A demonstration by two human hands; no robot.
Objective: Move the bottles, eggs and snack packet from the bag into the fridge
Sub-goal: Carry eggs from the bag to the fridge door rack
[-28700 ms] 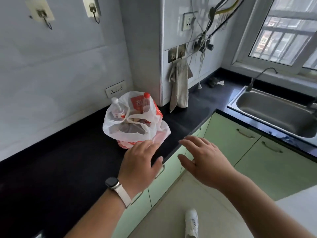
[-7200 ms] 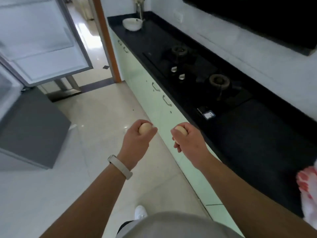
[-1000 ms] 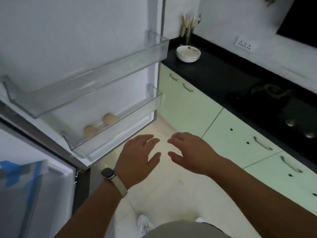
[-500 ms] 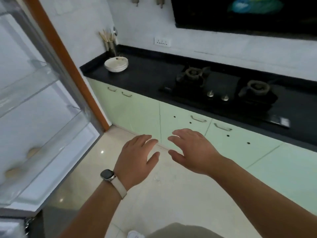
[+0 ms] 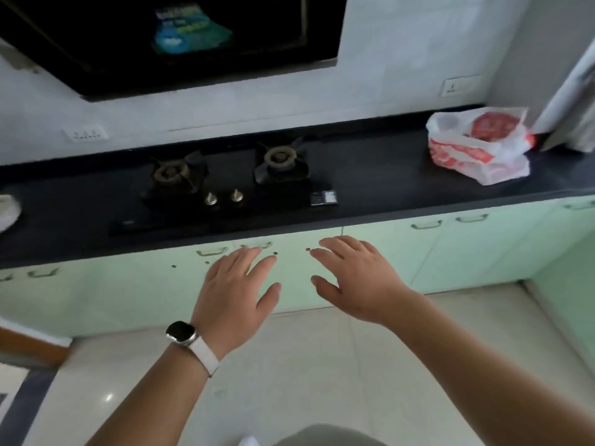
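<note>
1. Hands: left hand (image 5: 233, 296) and right hand (image 5: 355, 281) held out palm-down, side by side over the floor, in front of the green cabinets (image 5: 386, 252); fingers straight and slightly spread, holding nothing.
2. Bag (image 5: 476, 146): white-and-red plastic, on the black counter (image 5: 380, 175) at far right, well apart from both hands.
3. Gas hob (image 5: 225, 185): set in the counter, left of the bag.
4. Watch (image 5: 182, 332): on left wrist.

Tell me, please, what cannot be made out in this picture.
Bag contents: head view, its own crumpled plastic hides them.
White thing on the counter: head view, cut off by the left edge.
Stove label: head view, too small to read.
</note>
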